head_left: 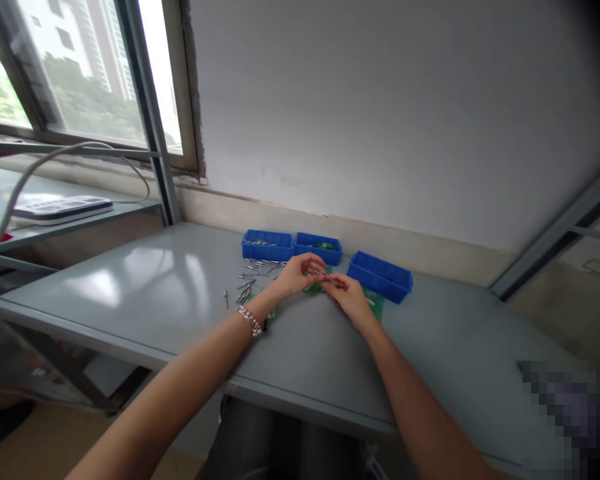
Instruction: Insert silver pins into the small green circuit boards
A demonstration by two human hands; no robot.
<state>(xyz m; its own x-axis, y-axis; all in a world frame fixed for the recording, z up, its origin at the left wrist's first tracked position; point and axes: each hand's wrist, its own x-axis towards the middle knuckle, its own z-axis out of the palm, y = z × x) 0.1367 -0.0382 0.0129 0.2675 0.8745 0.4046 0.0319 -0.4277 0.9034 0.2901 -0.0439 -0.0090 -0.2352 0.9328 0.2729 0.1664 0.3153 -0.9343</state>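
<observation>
My left hand (303,272) and my right hand (349,297) meet over the grey table, fingertips pinched close together. Between them is a slim silver metal pin (325,275), which both seem to grip; its details are too small to make out. Under and behind the fingers lies a green plastic bag (313,287), partly hidden by the hands. To the left of my left hand, several loose metal pins (245,292) with thicker ends are scattered on the table. Another green bag (375,303) lies by my right hand.
Three blue bins stand along the wall: a left bin (267,253) with metal pins, a middle bin (317,257) with something green, and a right bin (380,280). A white device (63,209) and a cable rest on the left shelf. Metal posts (147,100) rise from the table.
</observation>
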